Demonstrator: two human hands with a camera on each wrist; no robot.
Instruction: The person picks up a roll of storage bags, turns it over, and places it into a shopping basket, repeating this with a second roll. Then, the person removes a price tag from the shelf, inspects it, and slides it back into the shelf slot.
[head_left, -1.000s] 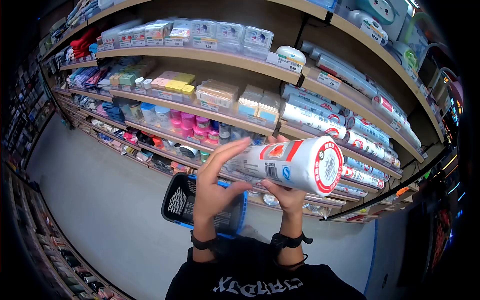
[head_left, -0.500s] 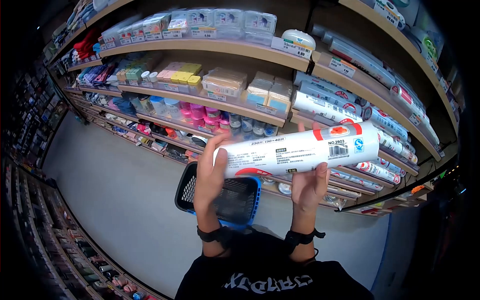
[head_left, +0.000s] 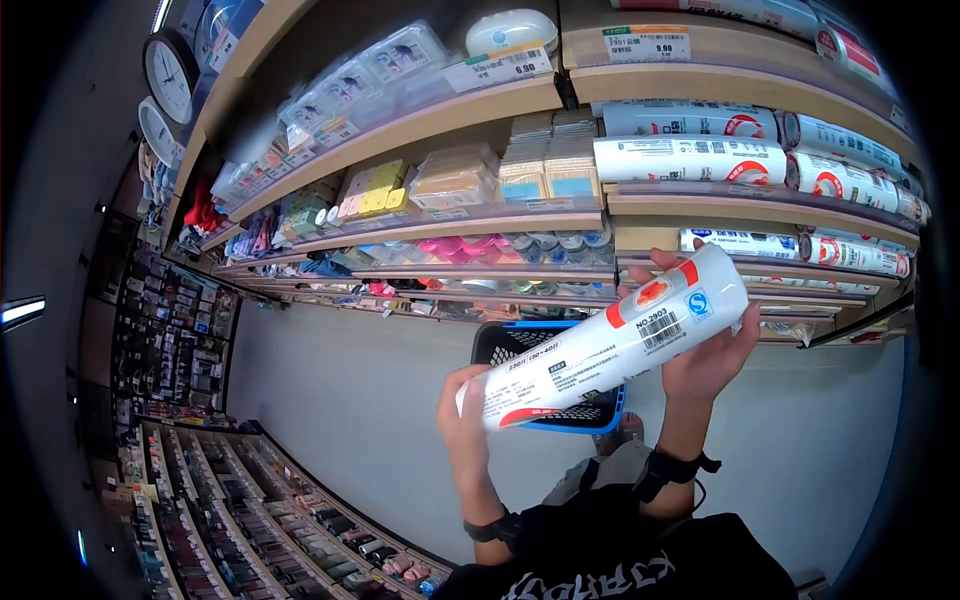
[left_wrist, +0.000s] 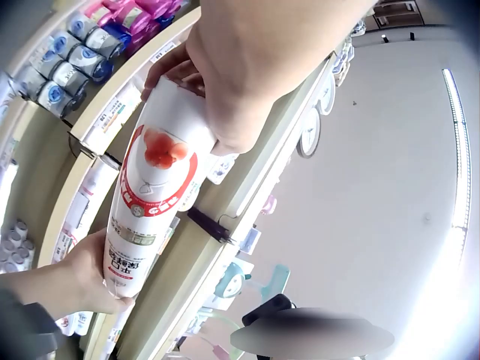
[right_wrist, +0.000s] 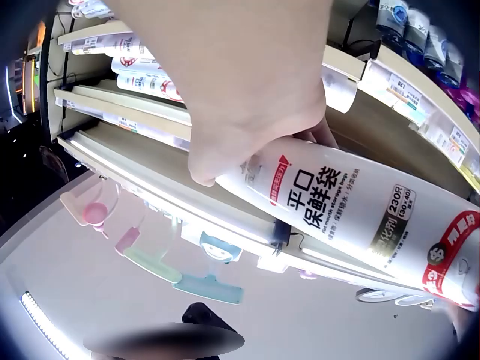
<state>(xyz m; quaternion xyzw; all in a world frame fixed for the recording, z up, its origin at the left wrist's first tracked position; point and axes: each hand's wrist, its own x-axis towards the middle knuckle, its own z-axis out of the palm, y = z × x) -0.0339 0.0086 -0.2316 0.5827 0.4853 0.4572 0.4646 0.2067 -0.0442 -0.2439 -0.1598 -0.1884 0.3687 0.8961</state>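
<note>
A white roll of food storage bags (head_left: 600, 345) with red trim and a barcode slants across the head view, its right end higher. My left hand (head_left: 465, 415) grips its lower left end, and my right hand (head_left: 705, 360) holds the other end with fingers behind it. In the left wrist view, the left hand (left_wrist: 232, 105) curls round one end of the printed roll (left_wrist: 154, 180). The right wrist view has the right hand (right_wrist: 259, 120) wrapped over the roll's other end (right_wrist: 360, 202); part of its fingers is hidden behind the roll.
A black and blue shopping basket (head_left: 610, 415) stands on the floor beneath the roll. Shelves (head_left: 690, 80) run in front, with more white rolls (head_left: 690, 160) at right and boxed goods (head_left: 455, 175) to their left. A lower rack (head_left: 230, 500) lies at left.
The roll first pointed its round end at the head camera, then swung side-on, and now tilts up to the right. The left hand has closed round its end. The head view has turned.
</note>
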